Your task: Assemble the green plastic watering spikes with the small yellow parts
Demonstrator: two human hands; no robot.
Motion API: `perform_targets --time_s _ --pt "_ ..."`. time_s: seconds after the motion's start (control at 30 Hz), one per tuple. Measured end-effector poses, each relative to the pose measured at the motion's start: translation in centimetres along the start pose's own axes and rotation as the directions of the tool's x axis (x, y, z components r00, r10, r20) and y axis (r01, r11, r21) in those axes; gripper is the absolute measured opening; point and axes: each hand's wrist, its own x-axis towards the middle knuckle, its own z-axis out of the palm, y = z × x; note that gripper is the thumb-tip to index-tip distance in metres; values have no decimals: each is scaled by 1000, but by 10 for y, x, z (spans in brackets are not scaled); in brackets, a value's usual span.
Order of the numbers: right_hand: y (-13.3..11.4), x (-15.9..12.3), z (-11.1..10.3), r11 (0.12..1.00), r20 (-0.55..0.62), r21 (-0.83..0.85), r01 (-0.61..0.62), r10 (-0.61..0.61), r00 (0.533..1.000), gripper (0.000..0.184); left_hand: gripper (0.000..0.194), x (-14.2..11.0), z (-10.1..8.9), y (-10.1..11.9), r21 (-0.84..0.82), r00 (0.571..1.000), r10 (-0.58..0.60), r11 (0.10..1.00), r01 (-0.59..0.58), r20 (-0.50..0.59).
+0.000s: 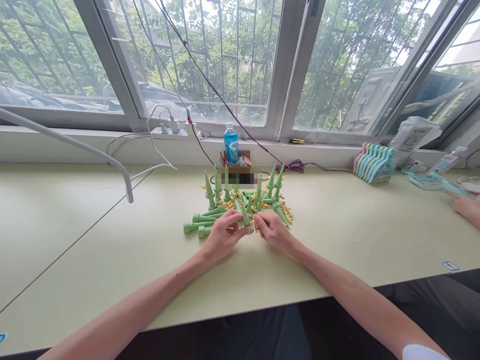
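My left hand point(224, 231) is closed around a green plastic spike point(245, 215), its pointed end up. Close beside it, my right hand point(273, 230) pinches a small yellow plastic piece point(255, 225) against the spike's lower side; the fingers partly hide it. Behind both hands several green spikes point(209, 190) stand point up. More green spikes point(202, 226) lie on their sides at the left, by my left wrist. Small yellow pieces point(285, 212) are heaped among and right of the spikes.
A bottle of blue liquid point(231, 145) and a cardboard box point(245, 159) stand behind the pile. Coiled wires point(292, 166) lie to their right. Pastel hangers point(374, 162) stand farther right. Another person's hand point(467, 207) is at the right edge. A white bar point(75, 140) crosses the left.
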Motion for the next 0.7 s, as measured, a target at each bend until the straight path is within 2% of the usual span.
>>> perform_targets --time_s 0.1,0.27,0.37,0.57,0.7 --pt "1 1 -1 1000 -30 2 -1 1 1000 50 28 -1 2 1 9 998 -9 1000 9 -55" --pt "7 1 -2 1000 -105 15 2 0 994 49 27 1 2 -5 -123 983 -97 989 78 -158" --pt "10 1 -3 1000 -119 18 13 -11 993 47 36 3 1 -7 -132 982 -107 987 87 -153" --pt "6 0 -4 998 -113 -47 33 -38 993 45 47 1 1 2 18 987 -92 995 96 -133" --pt "5 0 -6 996 -122 -83 44 -54 991 44 41 0 1 10 -69 977 -179 983 172 -119"
